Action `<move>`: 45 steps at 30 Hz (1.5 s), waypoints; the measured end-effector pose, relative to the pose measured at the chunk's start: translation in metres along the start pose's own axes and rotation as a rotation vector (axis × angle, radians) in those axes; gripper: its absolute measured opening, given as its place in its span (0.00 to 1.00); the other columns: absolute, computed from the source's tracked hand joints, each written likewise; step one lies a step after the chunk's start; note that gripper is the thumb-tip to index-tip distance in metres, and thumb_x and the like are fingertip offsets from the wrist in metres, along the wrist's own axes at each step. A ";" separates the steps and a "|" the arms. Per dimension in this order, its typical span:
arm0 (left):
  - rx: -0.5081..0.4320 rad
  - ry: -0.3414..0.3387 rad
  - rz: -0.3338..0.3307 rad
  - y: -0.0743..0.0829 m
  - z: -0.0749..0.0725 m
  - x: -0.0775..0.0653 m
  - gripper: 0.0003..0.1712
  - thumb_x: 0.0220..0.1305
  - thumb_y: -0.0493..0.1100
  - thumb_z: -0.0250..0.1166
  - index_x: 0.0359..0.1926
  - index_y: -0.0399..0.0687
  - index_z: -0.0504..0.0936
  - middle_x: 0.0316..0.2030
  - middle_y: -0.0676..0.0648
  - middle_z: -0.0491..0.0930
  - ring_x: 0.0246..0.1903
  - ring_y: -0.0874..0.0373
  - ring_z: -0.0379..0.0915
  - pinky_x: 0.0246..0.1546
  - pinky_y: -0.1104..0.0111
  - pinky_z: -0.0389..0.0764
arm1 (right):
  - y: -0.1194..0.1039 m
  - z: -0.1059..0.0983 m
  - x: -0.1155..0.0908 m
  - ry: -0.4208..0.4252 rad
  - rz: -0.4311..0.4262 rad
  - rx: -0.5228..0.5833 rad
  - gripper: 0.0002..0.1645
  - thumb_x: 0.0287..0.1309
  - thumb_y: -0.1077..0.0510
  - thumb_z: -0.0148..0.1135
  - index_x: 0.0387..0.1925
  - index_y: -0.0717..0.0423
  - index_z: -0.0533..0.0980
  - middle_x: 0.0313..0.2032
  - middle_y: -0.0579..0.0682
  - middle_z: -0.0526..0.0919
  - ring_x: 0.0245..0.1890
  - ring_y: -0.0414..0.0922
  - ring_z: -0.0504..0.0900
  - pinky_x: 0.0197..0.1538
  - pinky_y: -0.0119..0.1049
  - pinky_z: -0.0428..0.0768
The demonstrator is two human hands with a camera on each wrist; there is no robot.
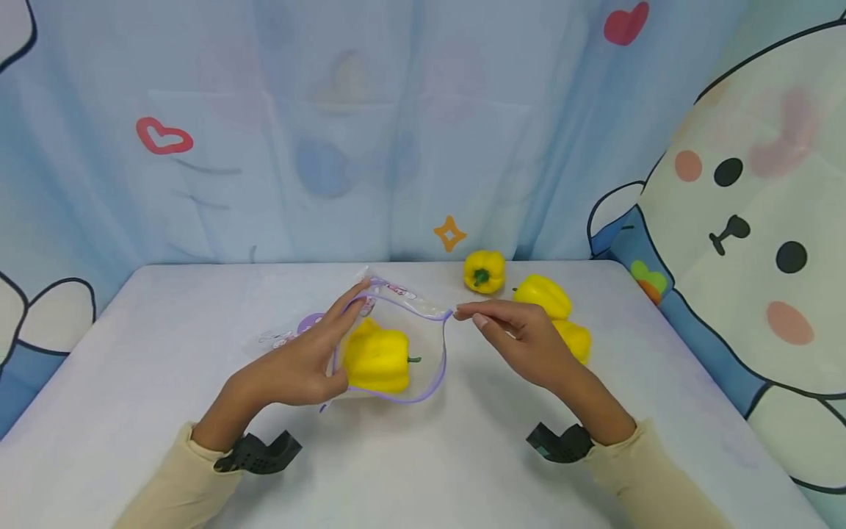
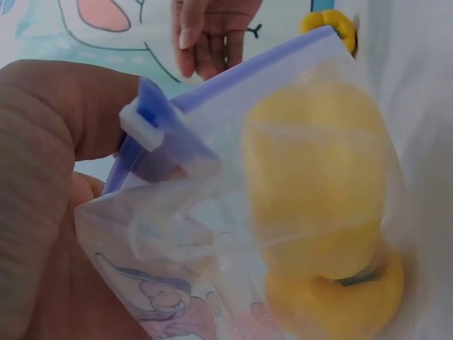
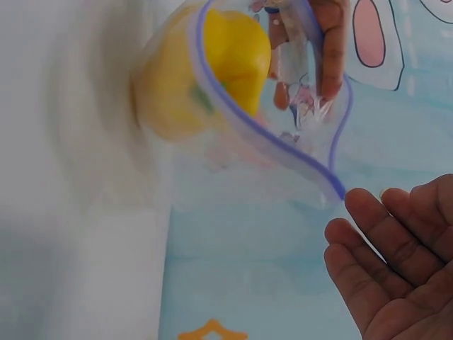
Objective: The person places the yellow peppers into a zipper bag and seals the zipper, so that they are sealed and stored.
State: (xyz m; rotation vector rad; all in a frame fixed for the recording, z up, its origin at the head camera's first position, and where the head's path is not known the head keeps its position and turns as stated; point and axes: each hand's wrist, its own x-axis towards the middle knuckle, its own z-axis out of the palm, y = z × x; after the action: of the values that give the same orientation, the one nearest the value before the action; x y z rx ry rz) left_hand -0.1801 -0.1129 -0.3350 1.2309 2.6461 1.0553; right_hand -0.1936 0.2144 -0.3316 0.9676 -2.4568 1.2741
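A clear zip bag (image 1: 443,367) with a purple rim stands with its mouth spread toward me. Inside lies a yellow bell pepper (image 1: 380,360), its green stem facing the opening. Below it in the left wrist view, another yellow pepper (image 2: 340,301) shows through the plastic. My left hand (image 1: 297,367) grips the bag's left side, fingers at the upper rim and thumb at the lower. Beside that grip sits the zip slider (image 2: 145,127). My right hand (image 1: 529,342) has its fingers extended, with fingertips right at the rim's right corner; nothing is held there.
Behind my right hand lie loose yellow peppers: one at the back (image 1: 485,272), one nearer (image 1: 543,295), and one partly hidden by the hand (image 1: 575,339). They rest on a white table (image 1: 165,345), backed by a light blue patterned curtain (image 1: 370,147).
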 end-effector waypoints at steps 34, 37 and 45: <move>-0.001 -0.003 0.002 -0.006 -0.001 -0.004 0.54 0.48 0.31 0.55 0.76 0.36 0.40 0.76 0.51 0.30 0.73 0.54 0.40 0.64 0.54 0.62 | 0.074 -0.075 -0.063 0.094 0.297 -0.295 0.21 0.66 0.54 0.58 0.56 0.59 0.78 0.53 0.57 0.81 0.55 0.50 0.77 0.45 0.15 0.70; 0.002 -0.001 0.013 -0.006 -0.004 -0.005 0.54 0.47 0.30 0.55 0.75 0.35 0.40 0.76 0.50 0.30 0.73 0.54 0.39 0.64 0.55 0.62 | 0.080 -0.080 -0.065 0.112 0.330 -0.300 0.22 0.66 0.54 0.58 0.57 0.61 0.77 0.53 0.59 0.81 0.55 0.58 0.77 0.44 0.14 0.71; -0.001 0.004 0.016 -0.008 -0.005 -0.003 0.54 0.47 0.31 0.54 0.76 0.36 0.41 0.76 0.50 0.31 0.73 0.57 0.40 0.65 0.57 0.60 | 0.098 -0.087 -0.078 0.135 0.344 -0.318 0.24 0.67 0.52 0.58 0.59 0.62 0.76 0.52 0.58 0.82 0.49 0.19 0.71 0.43 0.15 0.72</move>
State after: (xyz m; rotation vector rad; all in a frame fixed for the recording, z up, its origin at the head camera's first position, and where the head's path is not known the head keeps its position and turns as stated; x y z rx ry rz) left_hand -0.1849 -0.1217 -0.3367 1.2532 2.6426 1.0619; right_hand -0.2065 0.3594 -0.3784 0.3795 -2.6814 0.9506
